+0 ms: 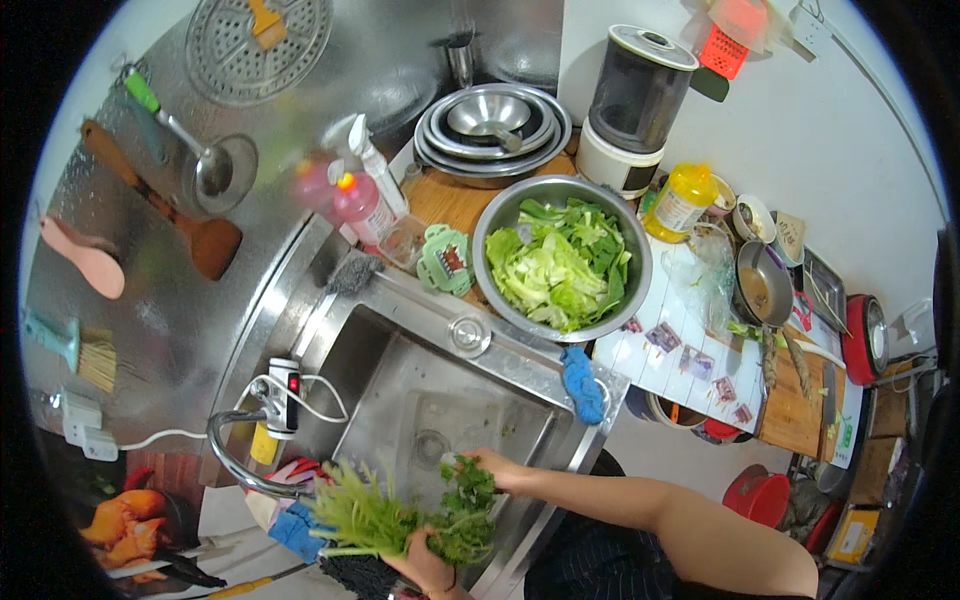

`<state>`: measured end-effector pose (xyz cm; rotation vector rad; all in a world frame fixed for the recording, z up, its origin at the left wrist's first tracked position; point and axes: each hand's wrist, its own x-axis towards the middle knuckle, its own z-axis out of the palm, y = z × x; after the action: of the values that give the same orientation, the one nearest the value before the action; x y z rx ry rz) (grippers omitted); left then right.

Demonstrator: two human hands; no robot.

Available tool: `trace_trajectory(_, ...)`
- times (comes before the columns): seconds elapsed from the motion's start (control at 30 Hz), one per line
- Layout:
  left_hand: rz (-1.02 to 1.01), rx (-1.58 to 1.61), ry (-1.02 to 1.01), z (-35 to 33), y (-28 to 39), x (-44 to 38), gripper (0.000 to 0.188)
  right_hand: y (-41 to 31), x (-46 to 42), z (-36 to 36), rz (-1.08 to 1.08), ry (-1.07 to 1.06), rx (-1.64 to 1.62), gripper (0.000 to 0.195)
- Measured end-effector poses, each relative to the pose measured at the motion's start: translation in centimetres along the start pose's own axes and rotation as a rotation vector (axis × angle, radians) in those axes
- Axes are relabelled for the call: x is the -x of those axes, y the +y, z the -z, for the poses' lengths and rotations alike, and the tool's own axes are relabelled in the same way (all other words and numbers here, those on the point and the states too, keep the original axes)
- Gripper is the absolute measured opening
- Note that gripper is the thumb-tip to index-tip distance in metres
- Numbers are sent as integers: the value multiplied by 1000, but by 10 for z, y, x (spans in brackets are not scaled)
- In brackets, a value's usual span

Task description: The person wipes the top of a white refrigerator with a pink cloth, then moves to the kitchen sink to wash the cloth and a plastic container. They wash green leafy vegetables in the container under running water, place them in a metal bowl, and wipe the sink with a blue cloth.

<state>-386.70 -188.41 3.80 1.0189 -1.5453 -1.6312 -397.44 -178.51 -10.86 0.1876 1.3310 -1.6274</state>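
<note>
My left hand (pixel 425 564) grips a bunch of leafy green herbs (pixel 409 517), with pale stems fanning left towards the faucet and leaves to the right. My right hand (pixel 491 471) reaches in from the right and touches the upper leaves; its fingertips are partly hidden by them. Both hands are over the near end of a stainless steel sink (pixel 382 367). A shallow layer of what looks like water lies around its drain (pixel 433 448). The curved faucet spout (pixel 225 450) ends beside the stems. Beyond the sink, a large steel bowl (pixel 487 300) holds torn lettuce (pixel 559 281).
Along the counter stand stacked steel basins (pixel 431 154), a pink bottle (pixel 364 206), a green lid-like item (pixel 446 259) and a yellow bottle (pixel 681 202). A blue cloth (pixel 583 386) lies on the sink's rim. At right are a saucepan (pixel 763 281) and a knife (pixel 829 394) on a cutting board (pixel 787 424).
</note>
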Motion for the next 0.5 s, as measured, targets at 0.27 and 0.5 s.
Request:
trace_trajectory(0.27, -233, -82, -420, -228, 73, 7, 50, -199, 45, 146, 716, 117, 234, 29)
trace_trajectory(0.5, -538, -428, -808, -399, 50, 25, 26, -263, 35, 291, 587, 581, 704, 32)
